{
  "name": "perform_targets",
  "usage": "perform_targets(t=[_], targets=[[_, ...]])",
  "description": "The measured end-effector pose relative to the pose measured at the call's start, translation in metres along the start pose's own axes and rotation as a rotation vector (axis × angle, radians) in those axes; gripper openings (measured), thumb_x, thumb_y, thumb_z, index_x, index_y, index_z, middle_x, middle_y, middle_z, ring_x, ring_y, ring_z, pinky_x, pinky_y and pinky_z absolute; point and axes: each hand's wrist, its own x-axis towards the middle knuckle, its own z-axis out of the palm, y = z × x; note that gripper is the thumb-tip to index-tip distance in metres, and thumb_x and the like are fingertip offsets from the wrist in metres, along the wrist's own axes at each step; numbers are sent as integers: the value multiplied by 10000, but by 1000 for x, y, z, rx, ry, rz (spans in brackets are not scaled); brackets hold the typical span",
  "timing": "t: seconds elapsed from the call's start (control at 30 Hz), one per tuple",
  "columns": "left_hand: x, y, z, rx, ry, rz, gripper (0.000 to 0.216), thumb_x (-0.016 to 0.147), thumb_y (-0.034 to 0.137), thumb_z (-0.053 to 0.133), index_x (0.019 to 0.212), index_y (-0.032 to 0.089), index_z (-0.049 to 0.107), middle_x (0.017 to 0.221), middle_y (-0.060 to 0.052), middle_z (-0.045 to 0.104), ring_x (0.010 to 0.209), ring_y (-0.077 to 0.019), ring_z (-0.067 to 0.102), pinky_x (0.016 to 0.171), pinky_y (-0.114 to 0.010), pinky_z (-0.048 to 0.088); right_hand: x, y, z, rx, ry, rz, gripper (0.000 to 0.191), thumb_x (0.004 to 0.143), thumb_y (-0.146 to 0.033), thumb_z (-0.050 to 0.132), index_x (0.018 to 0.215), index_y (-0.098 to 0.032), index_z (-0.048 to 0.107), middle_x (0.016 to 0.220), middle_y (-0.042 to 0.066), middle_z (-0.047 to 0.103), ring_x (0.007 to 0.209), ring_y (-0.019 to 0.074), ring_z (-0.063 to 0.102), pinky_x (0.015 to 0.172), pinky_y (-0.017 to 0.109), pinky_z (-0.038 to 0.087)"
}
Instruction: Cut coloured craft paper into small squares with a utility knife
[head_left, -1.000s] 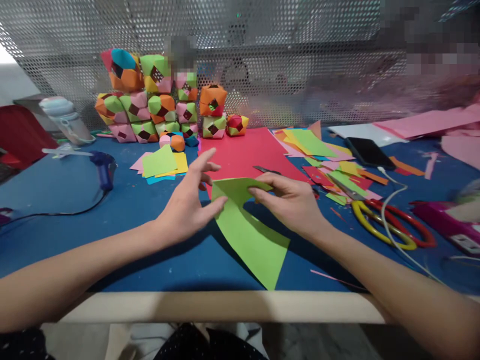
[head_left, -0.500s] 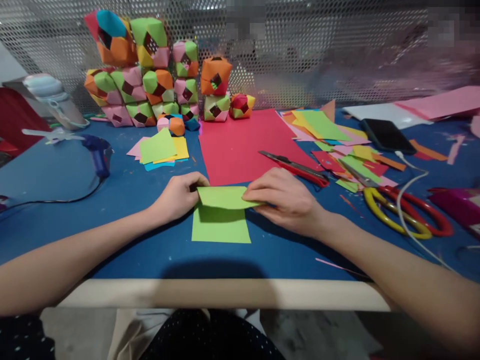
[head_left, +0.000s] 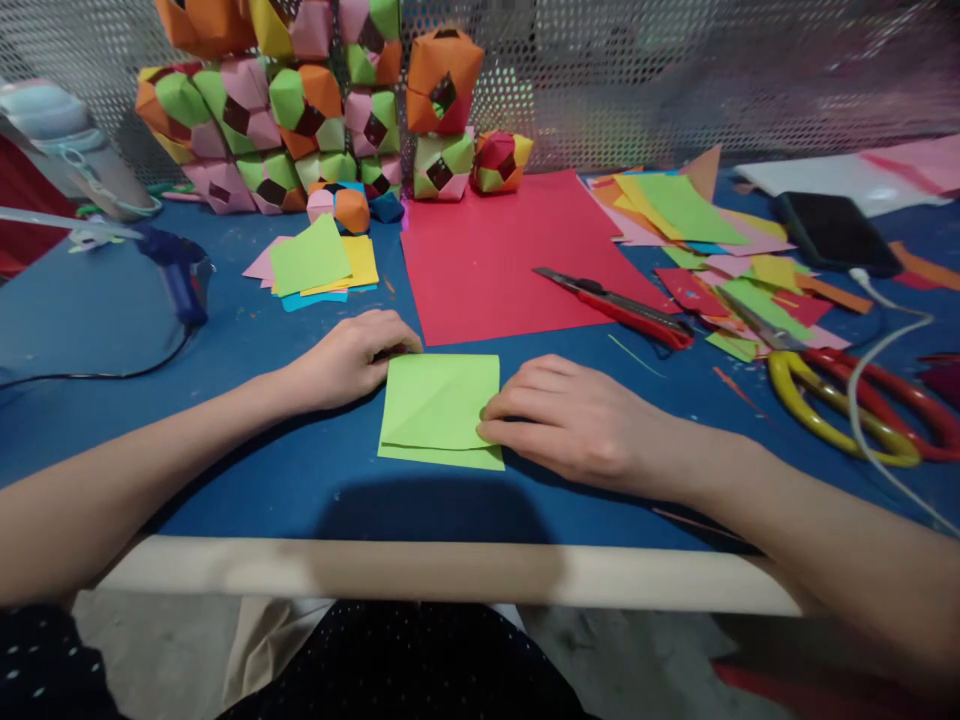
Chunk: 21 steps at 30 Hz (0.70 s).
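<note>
A light green paper sheet (head_left: pixel 440 408) lies folded over on the blue table top (head_left: pixel 247 470), its upper flap almost reaching the near edge. My left hand (head_left: pixel 349 358) rests curled at the sheet's far left corner, fingertips pinching that corner. My right hand (head_left: pixel 577 420) lies on the right side of the sheet, fingers together, pressing the flap's near right corner down.
A large red sheet (head_left: pixel 510 255) lies beyond the green one, with a red utility knife (head_left: pixel 619 307) on its right edge. Stacked paper cubes (head_left: pixel 315 110) stand at the back. Small coloured squares (head_left: pixel 315 262), scattered scraps (head_left: pixel 712 250), scissors (head_left: pixel 862 405), phone (head_left: pixel 836 232) and glue gun (head_left: pixel 176 275) surround.
The green sheet, held up loosely a second ago, has been laid flat and folded over toward me. Both hands came down onto it; the flap now nearly covers the lower layer.
</note>
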Motion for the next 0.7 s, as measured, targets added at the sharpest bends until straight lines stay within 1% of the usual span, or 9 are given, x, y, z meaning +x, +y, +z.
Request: perform_targets(t=[0.1, 0.2, 0.27, 0.5, 0.7], targets=[[1, -5, -4, 3, -40, 62, 122, 885, 127, 493, 887, 162, 610, 855, -51, 639, 781, -147, 568, 703, -252, 444, 0, -5, -1, 30, -20, -9, 272, 982, -115, 395, 1013, -133, 665, 910, 102, 689, 847, 192, 536, 751, 351, 414], [2, -7, -7, -4, -70, 93, 113, 892, 125, 490, 880, 160, 596, 866, -56, 638, 786, -144, 568, 712, -253, 444, 1, -8, -1, 49, -61, -9, 285, 986, -109, 380, 998, -131, 664, 890, 100, 677, 846, 193, 526, 744, 346, 405], [2, -7, -9, -11, -92, 99, 117, 898, 127, 483, 893, 161, 596, 879, -61, 640, 794, -145, 570, 721, -257, 448, 0, -8, -1, 50, -80, -4, 280, 985, -108, 386, 989, -135, 665, 881, 95, 673, 841, 191, 524, 745, 343, 402], [2, -6, -12, -15, -135, 100, 138, 891, 110, 472, 918, 161, 597, 896, -64, 635, 809, -145, 567, 738, -261, 449, -2, -8, -3, 70, -79, -2, 246, 967, -104, 429, 992, -130, 672, 889, 95, 676, 816, 191, 523, 762, 354, 406], [2, -6, -14, -15, -162, 92, 146, 889, 113, 461, 920, 162, 595, 902, -66, 630, 818, -148, 562, 741, -262, 446, -1, -9, -4, 92, -87, 0, 248, 963, -104, 428, 978, -134, 675, 887, 97, 676, 818, 195, 523, 758, 357, 404]])
